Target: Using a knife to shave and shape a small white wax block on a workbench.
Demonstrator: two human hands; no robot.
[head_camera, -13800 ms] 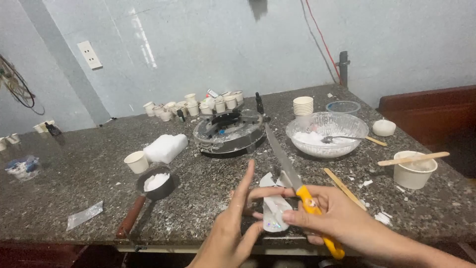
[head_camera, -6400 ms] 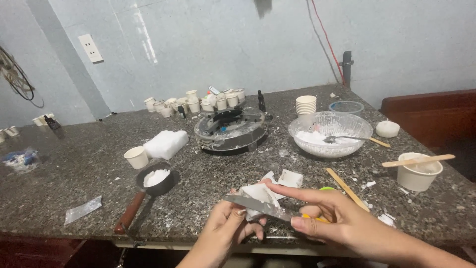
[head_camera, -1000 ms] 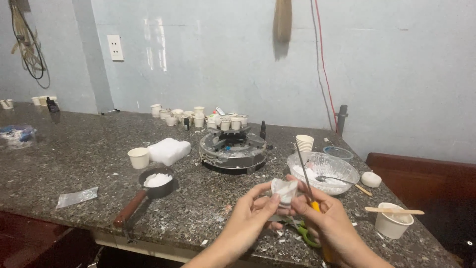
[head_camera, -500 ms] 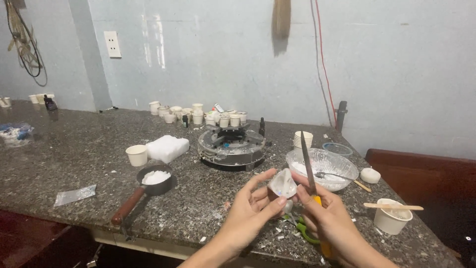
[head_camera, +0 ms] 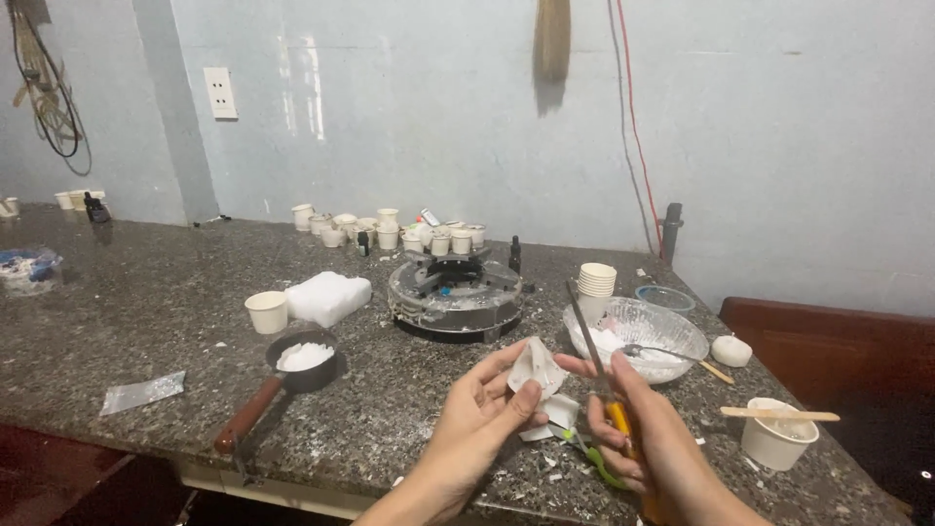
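While the right hand [head_camera: 648, 438] grips a knife [head_camera: 592, 346], the left hand [head_camera: 482, 419] pinches perhaps a white shell [head_camera: 536, 363].

Counter [head_camera: 146, 321]: speckled stone, semi-glossy. Knife [head_camera: 587, 336]: dull metal blade, yellow plastic handle. Bowl [head_camera: 638, 326]: clear glass. Stick [head_camera: 779, 414]: bare wood.

Since the earliest view, both hands have lifted off the bench. The left hand [head_camera: 477, 429] now pinches the small white cone-shaped paper piece [head_camera: 535, 365] upright before the camera. The right hand [head_camera: 648, 443] has turned the yellow-handled knife [head_camera: 594, 360] blade-up, just beside the piece.
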